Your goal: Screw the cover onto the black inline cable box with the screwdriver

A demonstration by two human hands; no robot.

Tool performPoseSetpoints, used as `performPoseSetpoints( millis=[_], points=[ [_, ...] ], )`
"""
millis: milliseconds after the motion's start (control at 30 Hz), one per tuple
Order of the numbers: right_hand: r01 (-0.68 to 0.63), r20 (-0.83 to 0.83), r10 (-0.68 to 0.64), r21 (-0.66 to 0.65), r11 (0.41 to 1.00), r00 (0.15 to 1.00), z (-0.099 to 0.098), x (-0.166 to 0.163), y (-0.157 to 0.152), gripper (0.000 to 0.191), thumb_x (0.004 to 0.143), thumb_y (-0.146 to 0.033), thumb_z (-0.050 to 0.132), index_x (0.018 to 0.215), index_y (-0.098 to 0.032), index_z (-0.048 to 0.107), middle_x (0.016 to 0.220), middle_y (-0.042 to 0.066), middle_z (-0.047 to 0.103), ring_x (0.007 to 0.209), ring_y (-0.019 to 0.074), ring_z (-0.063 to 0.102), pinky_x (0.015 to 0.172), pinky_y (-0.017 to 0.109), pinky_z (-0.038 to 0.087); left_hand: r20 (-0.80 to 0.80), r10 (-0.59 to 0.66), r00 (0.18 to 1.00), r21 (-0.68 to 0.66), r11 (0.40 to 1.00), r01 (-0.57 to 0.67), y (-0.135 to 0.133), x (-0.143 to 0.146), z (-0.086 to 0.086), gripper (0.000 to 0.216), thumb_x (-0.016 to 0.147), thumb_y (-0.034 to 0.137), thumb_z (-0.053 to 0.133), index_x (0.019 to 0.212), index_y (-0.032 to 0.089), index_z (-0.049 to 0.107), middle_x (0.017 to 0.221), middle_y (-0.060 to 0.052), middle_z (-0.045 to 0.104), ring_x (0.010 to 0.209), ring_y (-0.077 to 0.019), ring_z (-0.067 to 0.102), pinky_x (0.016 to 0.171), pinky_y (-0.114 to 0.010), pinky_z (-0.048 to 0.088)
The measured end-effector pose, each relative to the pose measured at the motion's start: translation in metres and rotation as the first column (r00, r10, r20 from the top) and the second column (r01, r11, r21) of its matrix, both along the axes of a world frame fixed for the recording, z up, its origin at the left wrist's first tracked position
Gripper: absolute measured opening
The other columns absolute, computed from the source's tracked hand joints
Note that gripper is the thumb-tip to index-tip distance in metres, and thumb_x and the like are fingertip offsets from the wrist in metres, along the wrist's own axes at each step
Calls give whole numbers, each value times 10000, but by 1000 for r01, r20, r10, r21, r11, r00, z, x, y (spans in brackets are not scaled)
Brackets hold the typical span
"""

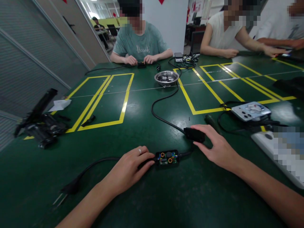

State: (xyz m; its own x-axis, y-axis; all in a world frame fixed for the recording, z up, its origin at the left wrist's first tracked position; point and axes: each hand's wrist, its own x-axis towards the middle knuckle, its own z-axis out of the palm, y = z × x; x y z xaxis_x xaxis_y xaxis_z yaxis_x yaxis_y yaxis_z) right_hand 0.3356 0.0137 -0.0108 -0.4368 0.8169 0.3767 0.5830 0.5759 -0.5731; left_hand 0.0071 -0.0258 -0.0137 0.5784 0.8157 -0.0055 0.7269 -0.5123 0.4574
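Observation:
An opened black inline box [167, 157] with a circuit board and orange coils showing lies on the green table [147, 196]. My left hand [129, 169] presses the cable down just left of that box, fingers closed on the cord. A black cover piece [194, 134] lies a little beyond the box, and my right hand [215, 145] rests on it with thumb and fingers around it. The black cable runs left to a two-pin plug [68, 190] and also away toward the far side.
A metal bowl [166, 77] stands mid-table. Black parts are piled at the left edge [40, 125]. A phone [250, 110] and a white device [275, 148] lie to the right. A person opposite handles a similar box [142, 65]; other people sit at the far right.

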Motion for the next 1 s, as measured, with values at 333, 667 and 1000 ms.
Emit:
performPoseSetpoints(
  millis=[333, 667, 1000],
  points=[
    [-228, -92, 215, -175, 958, 972, 6, -13, -21, 688, 912, -245, 585, 1513, -246, 252, 1245, 101, 548, 1125, 209, 556, 1002, 410, 473, 1, -2, 1000, -36, 999, 2, 0, 0, -2, 244, 1002, 294, 436, 1188, 233, 582, 1087, -54, 566, 975, -176, 563, 855, -328, 488],
    [-242, -43, 239, -167, 956, 970, 0, -23, -26, 784, 914, -213, 579, 1550, -286, 125, 1316, 93, 506, 1180, 204, 542, 1048, 384, 472, 16, -11, 1000, -65, 998, 12, 2, -1, -2, 229, 999, 306, 445, 1181, 257, 574, 1077, -43, 566, 973, -180, 557, 845, -327, 472],
    [-246, 26, 251, -115, 962, 968, -7, -34, -25, 611, 943, -271, 556, 1494, -220, 297, 1361, 91, 517, 1241, 188, 503, 1076, 371, 459, 22, -2, 1000, -107, 994, 4, 2, -2, 1, 233, 998, 316, 451, 1184, 261, 581, 1086, -35, 559, 993, -175, 553, 864, -319, 461]
  ],
)
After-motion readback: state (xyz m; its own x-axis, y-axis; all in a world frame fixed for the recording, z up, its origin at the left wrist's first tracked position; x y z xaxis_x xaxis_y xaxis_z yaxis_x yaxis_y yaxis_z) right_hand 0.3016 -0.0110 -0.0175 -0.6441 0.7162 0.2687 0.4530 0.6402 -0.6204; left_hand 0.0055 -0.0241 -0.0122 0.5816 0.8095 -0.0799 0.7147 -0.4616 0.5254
